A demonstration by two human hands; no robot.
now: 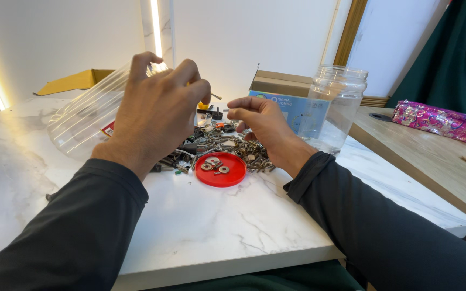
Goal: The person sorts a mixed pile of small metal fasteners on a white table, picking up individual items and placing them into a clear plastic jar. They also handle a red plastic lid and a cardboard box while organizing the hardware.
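Observation:
My left hand (157, 110) is raised above the table, its fingertips pinched on a thin metal piece (217, 97) that pokes out to the right. My right hand (260, 123) hovers close beside it with fingers curled and thumb against the forefinger; nothing shows between them. Below both hands lies a pile of screws, bolts and small hardware (233, 144). In front of the pile sits a red lid (232, 175), turned up, with a few washers (214, 164) in it.
A clear plastic jar (84, 121) lies on its side behind my left hand. Another clear jar (334, 105) stands upright at the right, beside a blue and brown cardboard box (279, 89). A pink pouch (435, 119) rests on the wooden side table (427, 161). The marble tabletop (206, 226) ends near me.

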